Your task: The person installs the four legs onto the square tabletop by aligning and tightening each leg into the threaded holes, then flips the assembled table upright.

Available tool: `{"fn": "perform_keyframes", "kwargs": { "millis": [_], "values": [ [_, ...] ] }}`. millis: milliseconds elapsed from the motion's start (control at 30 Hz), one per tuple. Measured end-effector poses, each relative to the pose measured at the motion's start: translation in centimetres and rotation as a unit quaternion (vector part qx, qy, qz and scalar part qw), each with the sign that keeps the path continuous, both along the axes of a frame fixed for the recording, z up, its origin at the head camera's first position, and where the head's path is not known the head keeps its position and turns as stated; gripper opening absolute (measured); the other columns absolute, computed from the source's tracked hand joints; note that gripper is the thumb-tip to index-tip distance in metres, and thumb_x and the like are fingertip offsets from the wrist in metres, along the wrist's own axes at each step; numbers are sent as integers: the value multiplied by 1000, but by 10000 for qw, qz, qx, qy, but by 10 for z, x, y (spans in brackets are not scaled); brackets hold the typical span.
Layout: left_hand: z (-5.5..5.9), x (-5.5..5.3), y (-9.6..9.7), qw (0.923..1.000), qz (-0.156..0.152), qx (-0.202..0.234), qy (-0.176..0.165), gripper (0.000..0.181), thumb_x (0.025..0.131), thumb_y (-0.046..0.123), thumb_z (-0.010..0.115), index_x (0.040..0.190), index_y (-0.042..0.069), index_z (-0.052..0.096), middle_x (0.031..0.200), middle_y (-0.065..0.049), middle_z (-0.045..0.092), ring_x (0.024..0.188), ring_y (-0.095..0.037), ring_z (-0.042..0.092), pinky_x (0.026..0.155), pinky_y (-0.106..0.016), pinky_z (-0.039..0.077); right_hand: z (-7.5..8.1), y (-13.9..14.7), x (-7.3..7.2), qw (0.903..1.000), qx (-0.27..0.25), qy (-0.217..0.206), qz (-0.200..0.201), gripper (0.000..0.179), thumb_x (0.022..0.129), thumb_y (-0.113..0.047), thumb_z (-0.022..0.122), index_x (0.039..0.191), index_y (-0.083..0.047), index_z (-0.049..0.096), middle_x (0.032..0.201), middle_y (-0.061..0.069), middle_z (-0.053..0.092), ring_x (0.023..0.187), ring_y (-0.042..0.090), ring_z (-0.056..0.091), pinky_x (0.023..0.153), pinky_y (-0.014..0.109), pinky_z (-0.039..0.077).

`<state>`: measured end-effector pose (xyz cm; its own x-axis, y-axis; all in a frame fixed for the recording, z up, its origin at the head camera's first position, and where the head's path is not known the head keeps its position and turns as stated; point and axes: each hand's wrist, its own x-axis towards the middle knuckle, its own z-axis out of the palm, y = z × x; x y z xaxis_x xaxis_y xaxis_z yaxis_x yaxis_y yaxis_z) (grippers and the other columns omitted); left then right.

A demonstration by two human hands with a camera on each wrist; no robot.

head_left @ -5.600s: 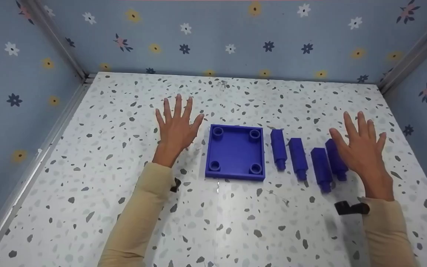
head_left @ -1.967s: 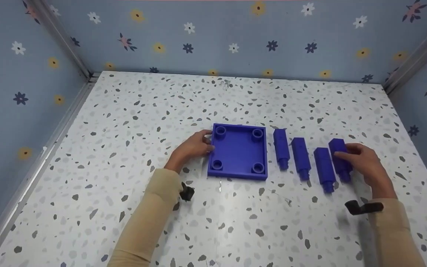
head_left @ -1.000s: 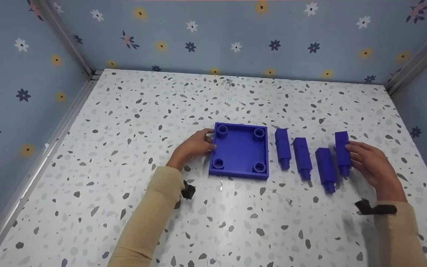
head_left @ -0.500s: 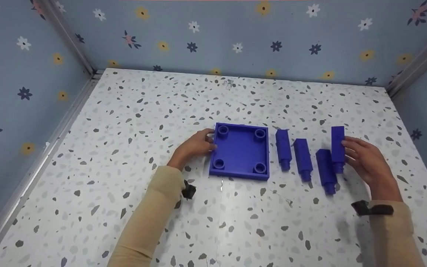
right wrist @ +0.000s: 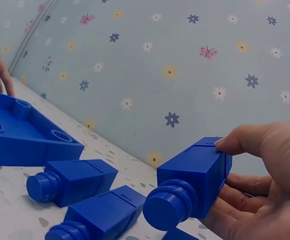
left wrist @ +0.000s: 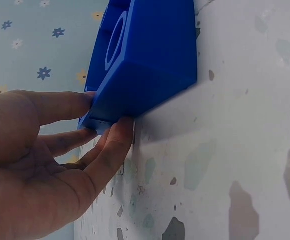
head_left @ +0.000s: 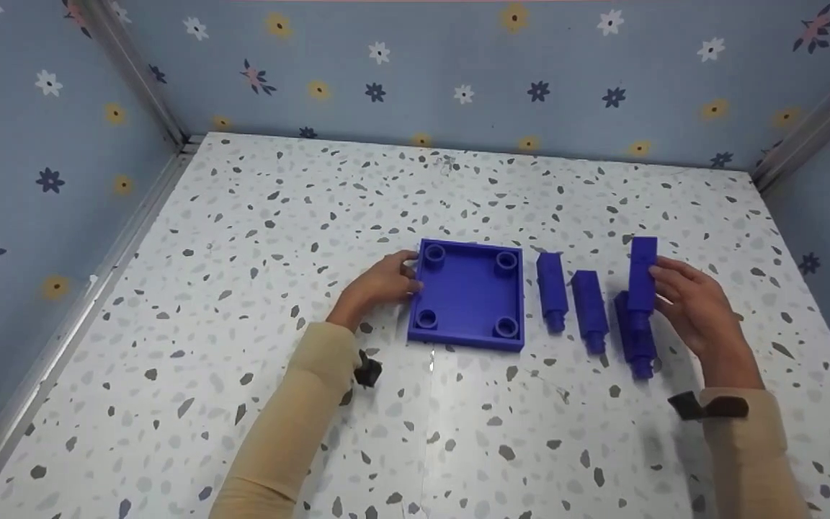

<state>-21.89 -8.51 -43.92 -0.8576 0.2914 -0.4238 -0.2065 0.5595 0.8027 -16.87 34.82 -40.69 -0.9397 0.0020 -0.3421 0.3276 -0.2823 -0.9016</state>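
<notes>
A square tabletop (head_left: 467,292) in blue-purple plastic lies underside up, with a raised rim and round sockets at its corners. My left hand (head_left: 380,280) holds its left side; in the left wrist view, the thumb is at the upper edge and the fingertips are low on the side wall. My right hand (head_left: 699,303) pinches a square table leg (head_left: 643,270) between thumb and fingers, its ridged round peg (right wrist: 167,207) pointing toward me. The held leg overlaps another leg (head_left: 637,349) in the head view. Two more legs, one nearer (head_left: 589,306) and one farther (head_left: 551,287), lie right of the tabletop.
A white speckled table (head_left: 314,194) carries everything. Flower-patterned panels (head_left: 415,65) stand at the back and both sides, with metal posts at the corners. Small black devices sit at both wrists over beige sleeves (head_left: 746,432).
Both hands first lay spread flat; the left then took the tabletop's side, the right took the rightmost leg. Lately the right hand carries this leg leftward and away from me; the left stays put.
</notes>
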Motion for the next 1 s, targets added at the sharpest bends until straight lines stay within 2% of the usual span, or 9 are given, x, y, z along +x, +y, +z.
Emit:
{"fn": "perform_keyframes", "kwargs": {
  "millis": [300,600,833,1000],
  "values": [
    [1,-1,-1,9998,-57,-132,105,62,91,9,58,148,9,33,128,-18,54,112,-29,59,94,-36,49,3,-20,-3,9996,126,245,45,31,88,-16,69,116,-13,57,105,-4,63,94,7,60,80,22,51],
    [0,-1,-2,9997,-44,-192,122,62,91,9,59,147,10,34,125,-16,56,108,-26,60,93,-35,48,8,-39,-8,9987,505,50,87,53,87,-27,69,130,-10,44,119,-4,52,107,7,54,82,19,50],
    [1,1,0,9991,94,379,-178,63,91,0,55,148,7,30,125,-21,54,105,-26,59,90,-33,53,7,-54,-9,9976,668,192,-37,45,86,-27,71,122,-8,50,107,-3,58,97,10,57,78,20,52],
    [2,1,0,9998,21,178,-44,63,91,2,56,148,7,31,125,-20,55,108,-28,60,90,-33,52,10,-67,-10,9949,990,209,-24,46,85,-32,71,120,-8,52,110,-2,57,101,11,55,81,19,51]
  ]
}}
